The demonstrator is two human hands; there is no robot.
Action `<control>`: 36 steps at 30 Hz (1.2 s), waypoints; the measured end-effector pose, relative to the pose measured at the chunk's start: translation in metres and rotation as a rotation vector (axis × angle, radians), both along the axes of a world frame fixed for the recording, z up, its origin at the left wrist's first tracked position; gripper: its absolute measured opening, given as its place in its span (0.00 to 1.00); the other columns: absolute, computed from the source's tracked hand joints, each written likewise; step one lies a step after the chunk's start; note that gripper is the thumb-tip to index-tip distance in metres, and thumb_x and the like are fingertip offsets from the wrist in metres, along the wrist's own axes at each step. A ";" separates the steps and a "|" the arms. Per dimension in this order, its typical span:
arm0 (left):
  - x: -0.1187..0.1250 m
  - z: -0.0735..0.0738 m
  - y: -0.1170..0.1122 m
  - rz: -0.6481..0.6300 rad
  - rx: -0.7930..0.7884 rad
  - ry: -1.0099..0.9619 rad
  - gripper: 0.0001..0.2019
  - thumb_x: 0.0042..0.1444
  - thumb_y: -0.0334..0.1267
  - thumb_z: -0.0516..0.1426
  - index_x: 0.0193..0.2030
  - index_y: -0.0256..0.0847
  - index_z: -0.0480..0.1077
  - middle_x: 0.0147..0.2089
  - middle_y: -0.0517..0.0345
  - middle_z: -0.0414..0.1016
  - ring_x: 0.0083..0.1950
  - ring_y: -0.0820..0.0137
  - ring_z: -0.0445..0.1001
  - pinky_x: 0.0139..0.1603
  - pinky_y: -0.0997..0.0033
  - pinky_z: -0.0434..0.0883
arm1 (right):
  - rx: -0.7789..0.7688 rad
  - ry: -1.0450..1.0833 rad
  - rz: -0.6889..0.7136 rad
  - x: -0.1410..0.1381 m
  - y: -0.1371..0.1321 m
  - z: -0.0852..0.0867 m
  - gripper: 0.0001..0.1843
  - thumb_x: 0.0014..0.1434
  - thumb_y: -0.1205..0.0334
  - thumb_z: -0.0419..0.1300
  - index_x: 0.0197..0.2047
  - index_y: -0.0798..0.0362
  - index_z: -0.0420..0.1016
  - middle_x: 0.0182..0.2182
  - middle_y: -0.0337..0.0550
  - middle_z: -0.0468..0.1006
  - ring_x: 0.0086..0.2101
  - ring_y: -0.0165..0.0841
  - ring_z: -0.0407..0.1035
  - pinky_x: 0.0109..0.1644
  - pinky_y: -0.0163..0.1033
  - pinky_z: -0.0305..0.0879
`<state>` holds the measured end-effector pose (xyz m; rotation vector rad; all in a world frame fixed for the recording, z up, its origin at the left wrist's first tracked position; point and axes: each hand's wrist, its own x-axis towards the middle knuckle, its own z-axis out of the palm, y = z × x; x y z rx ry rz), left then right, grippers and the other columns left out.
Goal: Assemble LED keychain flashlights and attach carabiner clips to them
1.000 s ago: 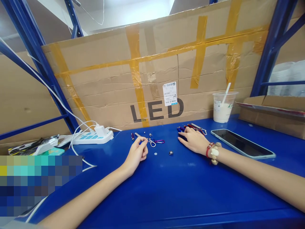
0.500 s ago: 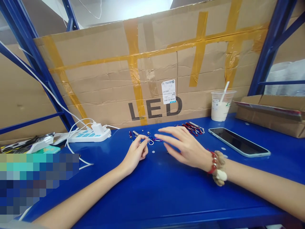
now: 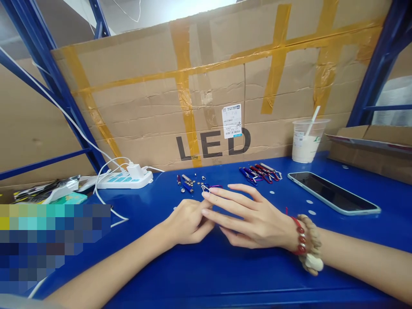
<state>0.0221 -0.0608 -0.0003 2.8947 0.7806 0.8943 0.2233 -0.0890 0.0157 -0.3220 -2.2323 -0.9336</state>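
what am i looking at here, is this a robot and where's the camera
No machine here: these are one person's bare left hand and right hand, seen from a camera worn on the head, looking forward and down. The hands meet over a blue table and hide whether anything is held. Beyond them lie small loose parts, including a blue tube, and, farther right, a row of slim tubes in blue, red and silver. A phone and a drink cup are on the right, a power strip on the left.
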 end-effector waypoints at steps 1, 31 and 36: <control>-0.001 0.000 0.000 0.006 -0.003 -0.019 0.11 0.54 0.36 0.48 0.38 0.38 0.70 0.27 0.50 0.72 0.28 0.65 0.71 0.29 0.70 0.66 | 0.000 0.001 0.005 0.000 0.000 0.000 0.21 0.57 0.66 0.53 0.55 0.54 0.65 0.55 0.46 0.66 0.58 0.32 0.54 0.60 0.43 0.53; 0.007 0.007 -0.001 0.261 -0.053 -0.184 0.12 0.55 0.36 0.50 0.47 0.41 0.64 0.19 0.65 0.66 0.17 0.74 0.62 0.23 0.78 0.54 | -0.006 0.122 -0.325 -0.002 0.008 -0.004 0.27 0.57 0.64 0.53 0.61 0.52 0.57 0.61 0.50 0.55 0.60 0.39 0.48 0.62 0.49 0.46; 0.007 0.008 -0.002 0.266 -0.075 -0.206 0.11 0.55 0.36 0.51 0.46 0.41 0.64 0.16 0.68 0.61 0.16 0.75 0.60 0.22 0.79 0.54 | 0.074 0.105 -0.317 -0.002 0.007 -0.005 0.30 0.56 0.66 0.54 0.61 0.46 0.56 0.61 0.45 0.56 0.61 0.38 0.46 0.63 0.49 0.45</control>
